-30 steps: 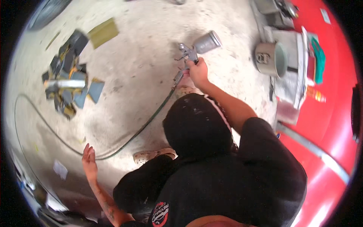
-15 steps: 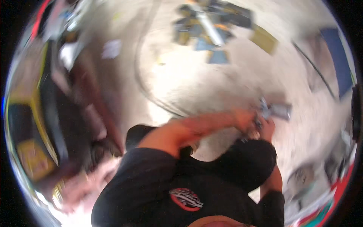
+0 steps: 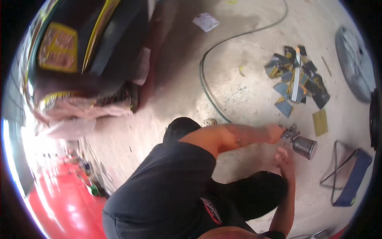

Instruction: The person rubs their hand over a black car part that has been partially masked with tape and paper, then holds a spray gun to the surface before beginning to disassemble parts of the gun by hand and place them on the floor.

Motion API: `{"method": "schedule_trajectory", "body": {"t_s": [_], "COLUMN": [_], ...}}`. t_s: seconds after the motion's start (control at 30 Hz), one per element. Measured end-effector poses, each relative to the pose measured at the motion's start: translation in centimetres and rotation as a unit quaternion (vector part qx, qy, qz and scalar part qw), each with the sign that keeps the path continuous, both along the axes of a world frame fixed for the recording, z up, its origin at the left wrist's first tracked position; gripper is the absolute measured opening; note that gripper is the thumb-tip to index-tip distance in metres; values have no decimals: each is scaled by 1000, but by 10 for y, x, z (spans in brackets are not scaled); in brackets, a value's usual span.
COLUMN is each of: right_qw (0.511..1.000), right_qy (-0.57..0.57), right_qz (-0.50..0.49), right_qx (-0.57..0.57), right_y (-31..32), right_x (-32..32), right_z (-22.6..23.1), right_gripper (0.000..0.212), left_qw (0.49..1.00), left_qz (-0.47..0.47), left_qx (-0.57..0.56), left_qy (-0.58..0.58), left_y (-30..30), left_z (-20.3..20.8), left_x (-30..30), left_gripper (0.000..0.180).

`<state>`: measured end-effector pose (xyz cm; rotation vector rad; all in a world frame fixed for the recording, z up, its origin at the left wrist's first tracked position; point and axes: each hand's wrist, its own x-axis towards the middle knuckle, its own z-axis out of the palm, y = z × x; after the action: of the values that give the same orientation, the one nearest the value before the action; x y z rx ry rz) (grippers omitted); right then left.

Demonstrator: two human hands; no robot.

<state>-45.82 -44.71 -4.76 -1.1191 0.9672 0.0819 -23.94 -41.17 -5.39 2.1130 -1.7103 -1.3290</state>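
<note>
My left hand (image 3: 274, 133) is closed round the handle end of a metal spray gun (image 3: 290, 133), low over the floor on the right. A grey cylindrical cup (image 3: 305, 147) is attached to the gun and points away from my hand, tilted. Just nearer to me than the gun, my right hand (image 3: 283, 157) is apart from it, fingers loosely spread and bent with nothing visible in them. My left forearm crosses in front of my bent knee.
A hose (image 3: 202, 71) curves across the concrete floor. Sanding-paper-like scraps (image 3: 284, 87) lie piled beyond the gun, with a yellowish sheet (image 3: 319, 122) beside them. A blue folding stool (image 3: 352, 179) lies at right. A dark masked car body (image 3: 115, 44) stands at far left, a red panel (image 3: 67, 199) nearer.
The view has swung left, so the scene has shifted right. My right hand, earlier at the spray gun, is now apart from it; my left hand still holds the gun.
</note>
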Motion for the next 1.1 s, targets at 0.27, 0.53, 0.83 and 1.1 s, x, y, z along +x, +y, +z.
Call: {"method": "schedule_trajectory", "body": {"t_s": [0.27,0.53,0.83,1.1], "right_qw": [905,550,297,283], "right_qy": [-195,-343,-337,-167], "right_qz": [358,668,497,633], "right_qx": [-125,-365,-742,-702], "right_y": [-33,92,103,197], "right_x": [151,285,348,298], "right_z": [20,23,86,-22], "right_gripper": [74,40,22,21], "left_qw": [911,459,135,-51], "left_qz": [382,689,904,992], "left_qx": [-152,-560,-388,-112], "left_qy": [-26,13,-115,28], "left_y": [85,271,539,618], "left_z": [196,331,220,-36], "left_x": [82,36,-39,-91], "left_gripper": [42,36,53,8]}}
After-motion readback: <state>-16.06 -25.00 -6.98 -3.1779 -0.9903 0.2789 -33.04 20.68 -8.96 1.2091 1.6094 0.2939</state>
